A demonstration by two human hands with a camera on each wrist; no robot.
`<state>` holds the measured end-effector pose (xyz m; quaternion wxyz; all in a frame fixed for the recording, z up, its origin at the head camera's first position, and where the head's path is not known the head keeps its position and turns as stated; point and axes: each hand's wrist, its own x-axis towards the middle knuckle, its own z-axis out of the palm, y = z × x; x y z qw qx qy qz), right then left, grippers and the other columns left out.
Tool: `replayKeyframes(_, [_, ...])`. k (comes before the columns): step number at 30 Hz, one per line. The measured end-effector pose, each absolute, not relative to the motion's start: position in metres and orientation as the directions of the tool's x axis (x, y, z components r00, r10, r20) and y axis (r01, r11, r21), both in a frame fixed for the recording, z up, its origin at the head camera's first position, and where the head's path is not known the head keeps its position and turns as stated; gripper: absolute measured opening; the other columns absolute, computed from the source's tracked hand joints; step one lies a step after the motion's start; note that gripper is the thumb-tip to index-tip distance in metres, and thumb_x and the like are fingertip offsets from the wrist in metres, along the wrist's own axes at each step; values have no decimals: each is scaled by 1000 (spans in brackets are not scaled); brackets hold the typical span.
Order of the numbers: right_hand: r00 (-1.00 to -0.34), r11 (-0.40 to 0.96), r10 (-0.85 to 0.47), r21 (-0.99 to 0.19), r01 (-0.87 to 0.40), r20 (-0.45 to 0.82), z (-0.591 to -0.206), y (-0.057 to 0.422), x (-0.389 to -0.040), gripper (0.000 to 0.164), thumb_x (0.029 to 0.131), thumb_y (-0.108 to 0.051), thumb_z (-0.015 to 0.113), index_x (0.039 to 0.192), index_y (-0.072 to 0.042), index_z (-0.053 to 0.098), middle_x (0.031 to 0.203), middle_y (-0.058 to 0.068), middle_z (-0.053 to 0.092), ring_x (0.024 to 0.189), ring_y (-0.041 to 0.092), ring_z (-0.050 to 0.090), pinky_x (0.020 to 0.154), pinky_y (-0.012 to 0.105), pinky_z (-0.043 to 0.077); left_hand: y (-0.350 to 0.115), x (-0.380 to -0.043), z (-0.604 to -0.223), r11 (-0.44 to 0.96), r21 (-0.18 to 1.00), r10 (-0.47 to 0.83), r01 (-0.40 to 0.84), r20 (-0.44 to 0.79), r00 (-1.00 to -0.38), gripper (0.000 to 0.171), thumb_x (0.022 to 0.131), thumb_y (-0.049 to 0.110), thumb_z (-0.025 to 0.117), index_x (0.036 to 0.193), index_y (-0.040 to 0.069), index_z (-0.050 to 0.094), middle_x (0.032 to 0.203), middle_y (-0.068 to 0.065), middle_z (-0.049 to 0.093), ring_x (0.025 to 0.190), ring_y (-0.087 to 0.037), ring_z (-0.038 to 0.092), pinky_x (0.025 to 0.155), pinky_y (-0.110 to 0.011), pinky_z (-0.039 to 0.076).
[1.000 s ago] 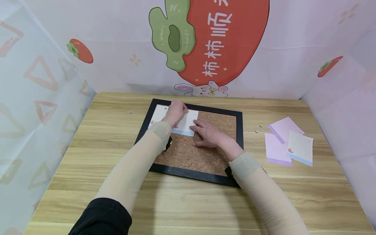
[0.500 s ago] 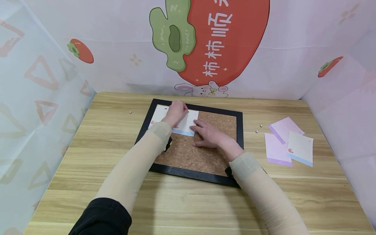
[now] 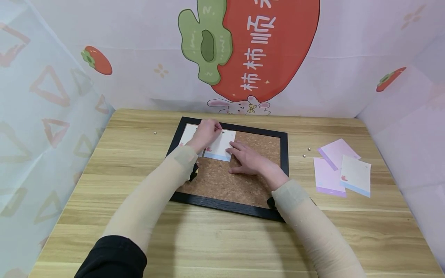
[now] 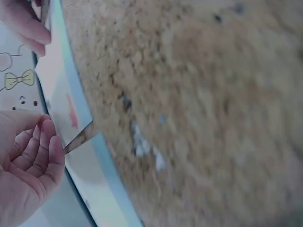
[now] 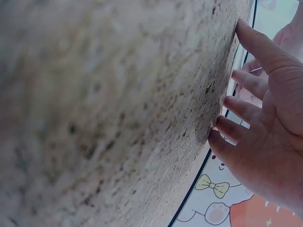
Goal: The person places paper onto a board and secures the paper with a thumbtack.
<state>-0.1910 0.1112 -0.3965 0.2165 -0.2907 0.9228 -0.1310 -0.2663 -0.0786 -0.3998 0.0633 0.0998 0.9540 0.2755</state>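
A black-framed cork board point(image 3: 240, 185) lies on the table. Two white note sheets with blue bottom strips lie side by side at its upper left: the left sheet point(image 3: 187, 133), partly hidden by my left hand, and the right sheet point(image 3: 219, 148). My left hand point(image 3: 205, 133) hovers over their top edges, fingers loosely curled and thumb near the index fingertip, with nothing seen between them. A small pin head point(image 3: 223, 132) shows on the right sheet beside those fingertips. My right hand point(image 3: 245, 158) is spread on the cork, fingertips at that sheet's right edge.
Two pinkish-purple sheets point(image 3: 326, 173) and a white sheet point(image 3: 356, 175) overlap on the table's right side. Two small pins point(image 3: 309, 149) lie between them and the board, and another pin point(image 3: 155, 133) lies to the left. A printed cloth backdrop point(image 3: 139, 85) stands behind.
My left hand and forearm have shifted slightly left, uncovering the pin head and more of the right sheet. My right hand stays put.
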Motion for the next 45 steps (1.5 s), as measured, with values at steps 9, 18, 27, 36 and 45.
replayKeyframes(9, [-752, 799, -586, -369, -474, -302, -397, 111, -192, 71, 92, -42, 71, 145, -6, 41, 165, 15, 24, 156, 33, 17, 126, 48, 19, -107, -246, -383, 855, 414, 367, 311, -61, -928, 18, 99, 15, 60, 113, 7, 68, 111, -10, 71, 103, -24, 66, 90, -40, 54])
replayKeyframes(18, [-748, 792, -595, -369, -485, -294, -397, 110, -192, 71, 92, -42, 71, 146, -5, 41, 165, 16, 24, 156, 34, 18, 127, 47, 18, -146, -220, -385, 862, 299, 449, 410, -74, -890, 24, 97, 16, 64, 118, 7, 69, 122, -14, 68, 116, -31, 62, 100, -47, 50])
replayKeyframes(27, [-749, 806, -582, -348, -478, -318, -395, 109, -191, 70, 95, -38, 68, 149, -4, 40, 167, 16, 21, 156, 34, 16, 127, 47, 16, -174, -202, -391, 839, 290, 486, 460, -20, -874, 32, 94, 18, 70, 122, 2, 68, 130, -22, 62, 123, -40, 57, 106, -54, 45])
replayKeyframes(36, [-758, 820, -571, -268, -506, -315, -393, 107, -185, 70, 96, -39, 66, 151, -4, 41, 167, 16, 21, 156, 35, 17, 126, 49, 20, -194, -190, -396, 839, 330, 450, 433, 29, -893, 41, 91, 17, 73, 125, -3, 63, 135, -28, 55, 125, -44, 53, 107, -56, 44])
replayKeyframes(45, [-757, 816, -573, -305, -491, -314, -378, 118, -169, 74, 93, -37, 71, 153, -6, 38, 163, 18, 28, 153, 37, 24, 124, 52, 24, -214, -182, -394, 880, 369, 355, 300, -92, -930, 53, 96, 19, 68, 140, -4, 49, 148, -32, 41, 136, -49, 42, 110, -60, 39])
